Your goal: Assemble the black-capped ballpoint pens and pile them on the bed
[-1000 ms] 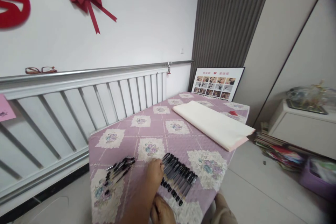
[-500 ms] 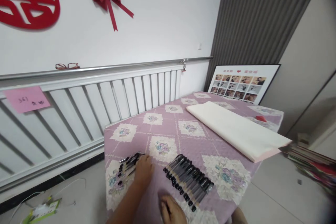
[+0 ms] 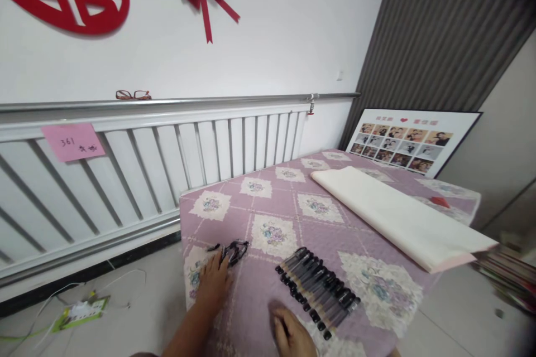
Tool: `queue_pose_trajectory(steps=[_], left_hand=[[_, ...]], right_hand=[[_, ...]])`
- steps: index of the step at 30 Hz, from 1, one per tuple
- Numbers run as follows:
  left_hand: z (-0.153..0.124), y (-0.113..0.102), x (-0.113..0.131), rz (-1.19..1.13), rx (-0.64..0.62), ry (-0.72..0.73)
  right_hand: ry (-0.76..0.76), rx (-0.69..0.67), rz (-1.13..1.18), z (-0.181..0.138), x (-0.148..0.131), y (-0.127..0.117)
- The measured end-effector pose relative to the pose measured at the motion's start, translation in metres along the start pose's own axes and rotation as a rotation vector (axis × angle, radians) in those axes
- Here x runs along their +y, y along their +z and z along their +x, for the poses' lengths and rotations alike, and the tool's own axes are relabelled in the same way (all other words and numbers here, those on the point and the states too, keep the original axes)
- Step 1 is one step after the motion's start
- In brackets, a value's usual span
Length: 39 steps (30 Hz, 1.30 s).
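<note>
My left hand (image 3: 215,280) lies on the near left of the table with its fingers spread. Its fingertips touch a loose heap of small black pen parts (image 3: 237,251), partly covered by the hand. My right hand (image 3: 293,336) rests at the bottom edge of the view, fingers loosely curled in, and nothing shows in them. Just beyond it lies a row of several clear-barrelled pens with black caps (image 3: 320,287), side by side and slanting.
A purple flowered cloth (image 3: 234,217) covers the table. Folded cream sheeting (image 3: 393,217) lies along the right, near a small red item (image 3: 440,202). A white radiator (image 3: 146,178) runs behind on the left. A framed photo board (image 3: 406,142) leans at the back.
My left hand has shifted left and nearer over the heap, its fingers spreading, and black parts now show beyond its fingertips. The camera view has turned left. My right hand stays curled.
</note>
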State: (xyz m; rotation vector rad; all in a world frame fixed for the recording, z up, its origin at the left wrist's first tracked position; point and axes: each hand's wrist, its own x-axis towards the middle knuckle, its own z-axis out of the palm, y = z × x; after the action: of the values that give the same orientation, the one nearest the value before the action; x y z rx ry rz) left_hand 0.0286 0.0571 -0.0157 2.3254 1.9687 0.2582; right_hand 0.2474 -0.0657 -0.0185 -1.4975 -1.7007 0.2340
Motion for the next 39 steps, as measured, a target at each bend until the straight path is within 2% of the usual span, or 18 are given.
queue_pose_trajectory(steps=[9,24,28,31,34,39], left_hand=[[-0.03,0.002,-0.004,-0.157,0.141,0.138],[-0.035,-0.008,-0.009,-0.383,0.281,0.194],[-0.025,-0.01,-0.018,-0.622,0.319,0.196],[-0.007,-0.014,-0.023,-0.831,0.289,0.096],[0.015,-0.014,-0.024,-0.904,0.253,0.031],[0.041,-0.003,-0.023,-0.989,0.213,0.048]], right_hand=[[0.101,-0.027,-0.056,0.001,-0.011,0.001],[0.122,-0.028,-0.084,0.001,-0.011,0.005],[0.119,-0.013,-0.097,0.0,-0.009,0.007],[0.133,-0.011,-0.118,0.002,-0.007,0.009],[0.155,-0.013,-0.15,0.008,-0.006,0.014],[0.113,-0.003,-0.137,0.033,-0.01,0.028]])
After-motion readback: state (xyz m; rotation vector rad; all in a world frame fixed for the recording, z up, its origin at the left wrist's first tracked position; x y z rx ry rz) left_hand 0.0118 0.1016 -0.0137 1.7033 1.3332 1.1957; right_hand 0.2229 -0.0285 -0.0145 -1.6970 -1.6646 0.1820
